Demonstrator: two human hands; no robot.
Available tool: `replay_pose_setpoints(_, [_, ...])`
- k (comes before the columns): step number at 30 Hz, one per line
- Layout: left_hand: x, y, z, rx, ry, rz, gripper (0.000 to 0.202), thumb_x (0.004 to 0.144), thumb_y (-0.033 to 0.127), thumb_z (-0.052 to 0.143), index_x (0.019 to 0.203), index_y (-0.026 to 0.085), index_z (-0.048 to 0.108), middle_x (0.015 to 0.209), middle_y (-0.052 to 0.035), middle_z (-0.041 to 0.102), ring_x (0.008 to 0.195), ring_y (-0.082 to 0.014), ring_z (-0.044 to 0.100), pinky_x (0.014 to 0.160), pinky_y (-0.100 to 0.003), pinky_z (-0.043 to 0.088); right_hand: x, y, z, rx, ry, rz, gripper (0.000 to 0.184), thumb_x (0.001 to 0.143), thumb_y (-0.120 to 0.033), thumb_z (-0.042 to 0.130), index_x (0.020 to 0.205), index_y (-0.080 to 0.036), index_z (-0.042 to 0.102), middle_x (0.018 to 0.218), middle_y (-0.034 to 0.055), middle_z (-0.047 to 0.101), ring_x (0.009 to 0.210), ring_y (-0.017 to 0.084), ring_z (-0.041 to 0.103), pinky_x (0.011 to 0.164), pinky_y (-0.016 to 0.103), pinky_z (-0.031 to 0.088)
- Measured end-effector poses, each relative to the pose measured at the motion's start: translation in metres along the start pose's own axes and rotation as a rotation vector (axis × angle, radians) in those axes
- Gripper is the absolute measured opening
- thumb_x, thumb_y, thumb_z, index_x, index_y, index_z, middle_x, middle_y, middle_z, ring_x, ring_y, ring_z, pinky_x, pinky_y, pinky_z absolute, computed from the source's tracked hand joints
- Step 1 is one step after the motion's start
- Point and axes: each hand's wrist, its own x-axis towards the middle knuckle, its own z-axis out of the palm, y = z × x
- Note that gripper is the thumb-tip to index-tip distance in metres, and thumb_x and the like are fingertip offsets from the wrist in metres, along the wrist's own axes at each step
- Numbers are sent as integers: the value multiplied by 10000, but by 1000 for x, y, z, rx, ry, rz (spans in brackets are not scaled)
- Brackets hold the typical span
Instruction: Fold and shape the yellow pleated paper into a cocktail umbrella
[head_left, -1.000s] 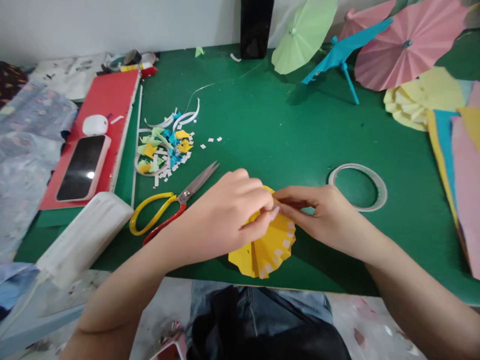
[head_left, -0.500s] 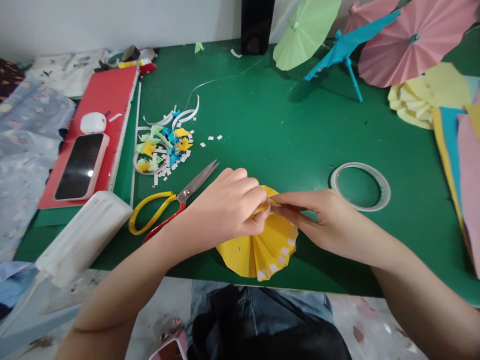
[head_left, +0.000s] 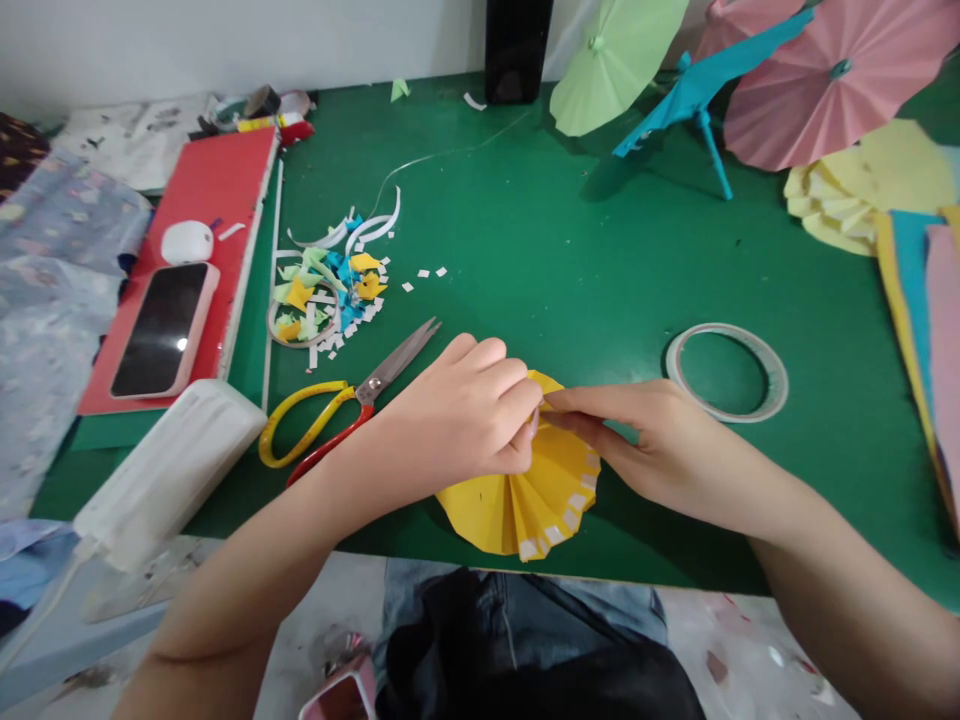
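Head camera shows the left hand [head_left: 465,415] and the right hand [head_left: 660,445] meeting fingertip to fingertip, both pinched closed on the narrow top of the yellow pleated paper [head_left: 517,505], so neither hand is nearer to it than the other. From this pinched point the pleats open like a fan toward the person, lying below and between the hands on the green table [head_left: 570,250], close to its front edge. Scissors [head_left: 367,392] lie just beside the left hand, and a tape ring [head_left: 780,382] lies near the right hand.
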Motion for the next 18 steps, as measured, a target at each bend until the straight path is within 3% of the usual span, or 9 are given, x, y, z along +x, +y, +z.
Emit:
replay_pose_setpoints(13, [1, -2, 2, -129, -29, -27, 231, 847, 136, 405, 659, 142, 539, 619, -16, 494, 636, -156, 408, 612, -303, 342, 0, 0, 1, 1, -2, -5, 353, 880, -37, 477, 1085, -267, 649, 878, -53, 738, 759, 96, 697, 617, 149, 483])
replay_pose_setpoints(18, [-1, -3, 3, -177, -54, -21, 295, 902, 328, 438, 706, 137, 549, 678, -38, 541, 671, -169, 425, 632, -310, 366, 0, 1, 1, -17, -12, 13, 327, 884, -55, 483, 1075, -259, 652, 862, -37, 740, 732, 108, 697, 603, 166, 483])
